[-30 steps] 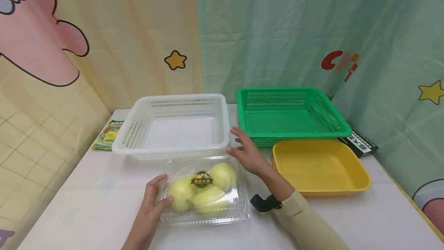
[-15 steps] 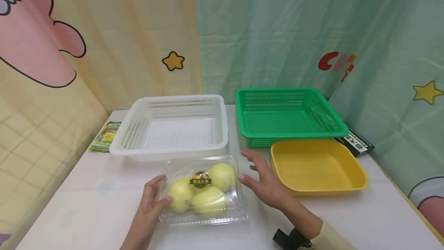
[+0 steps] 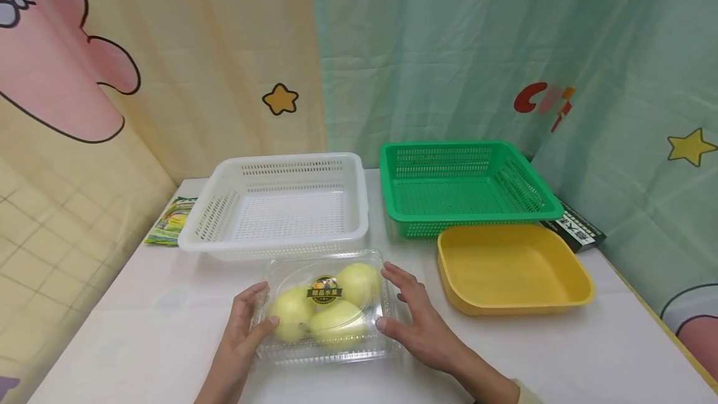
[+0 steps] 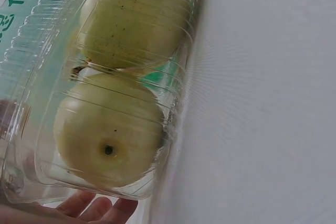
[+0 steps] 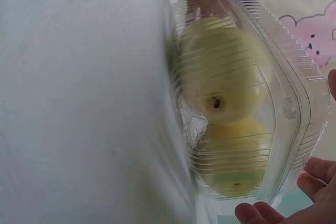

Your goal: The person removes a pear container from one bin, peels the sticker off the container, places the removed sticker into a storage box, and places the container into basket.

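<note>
A clear plastic fruit box (image 3: 322,345) with a dark label lies on the table, its lid down over pale yellow-green pears (image 3: 293,313). My left hand (image 3: 238,329) holds the box's left side, thumb over the lid edge and fingers along the end. At the right side is my right hand (image 3: 421,323), its thumb by the lid edge and its loosely bent fingers near the far right corner. Through the ribbed wall, the left wrist view shows a pear (image 4: 110,129). The right wrist view has the box's rim (image 5: 289,108) between right thumb and fingers; firm contact is unclear.
Behind the box stands a white basket (image 3: 275,245). A green basket (image 3: 471,217) and a yellow tub (image 3: 516,309) are to the right. A colourful packet (image 3: 171,223) lies at far left, and a black box (image 3: 574,229) at far right. Printed curtains surround the table.
My right hand has come down from the white basket's corner to the box's right side, swinging out to the right on the way. My left hand and the box stay put.
</note>
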A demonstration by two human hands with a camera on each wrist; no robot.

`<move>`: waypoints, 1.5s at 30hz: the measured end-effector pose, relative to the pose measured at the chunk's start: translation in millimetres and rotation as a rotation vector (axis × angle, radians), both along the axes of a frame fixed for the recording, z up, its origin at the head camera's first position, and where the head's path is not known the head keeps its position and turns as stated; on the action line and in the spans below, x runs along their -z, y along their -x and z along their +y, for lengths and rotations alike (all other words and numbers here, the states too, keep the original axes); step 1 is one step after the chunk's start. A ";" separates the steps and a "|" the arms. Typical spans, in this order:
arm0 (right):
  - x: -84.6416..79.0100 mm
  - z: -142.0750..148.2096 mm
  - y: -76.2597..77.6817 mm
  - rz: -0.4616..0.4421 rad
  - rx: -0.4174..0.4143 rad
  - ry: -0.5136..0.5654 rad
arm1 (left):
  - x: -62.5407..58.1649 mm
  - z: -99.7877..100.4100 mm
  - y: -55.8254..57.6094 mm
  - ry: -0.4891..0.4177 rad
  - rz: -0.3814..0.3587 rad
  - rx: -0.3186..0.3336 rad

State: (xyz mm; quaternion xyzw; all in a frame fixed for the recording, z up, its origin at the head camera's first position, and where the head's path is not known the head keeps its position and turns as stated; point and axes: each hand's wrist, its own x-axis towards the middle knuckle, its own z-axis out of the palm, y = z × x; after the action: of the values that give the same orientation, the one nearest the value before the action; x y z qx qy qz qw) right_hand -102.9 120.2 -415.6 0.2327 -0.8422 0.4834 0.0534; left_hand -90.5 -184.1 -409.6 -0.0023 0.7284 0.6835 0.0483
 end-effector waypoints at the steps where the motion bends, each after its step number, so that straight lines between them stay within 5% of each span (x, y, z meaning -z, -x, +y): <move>1: 0.8 -0.4 -0.4 -0.013 -0.004 0.006 | 0.1 0.0 0.1 0.002 -0.002 -0.001; 16: 6.7 -4.8 -0.6 -0.032 -0.074 0.057 | -0.1 1.5 1.2 0.022 0.008 -0.007; 26: 8.1 -5.6 -2.0 -0.033 -0.071 0.064 | -12.4 -3.6 1.8 0.275 0.002 -0.071; 28: 7.8 -5.6 -1.9 -0.033 -0.068 0.065 | -17.4 -4.8 2.9 0.368 0.074 -0.101; 35: 7.5 -5.1 -1.2 -0.028 -0.065 0.069 | -31.9 5.6 7.8 0.634 0.532 -0.197; 40: 7.2 -5.1 -0.4 -0.029 -0.063 0.071 | -42.5 18.1 14.3 0.692 0.598 -0.139; 45: 7.9 -5.4 -0.3 -0.031 -0.068 0.071 | -50.4 24.2 22.4 0.729 0.555 -0.015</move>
State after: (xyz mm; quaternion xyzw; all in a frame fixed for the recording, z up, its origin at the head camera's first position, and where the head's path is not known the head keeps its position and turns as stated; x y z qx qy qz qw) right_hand -102.6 114.8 -423.5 0.2516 -0.8168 0.5181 0.0319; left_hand -112.9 -159.9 -359.2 0.1591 0.9066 0.3577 -0.1575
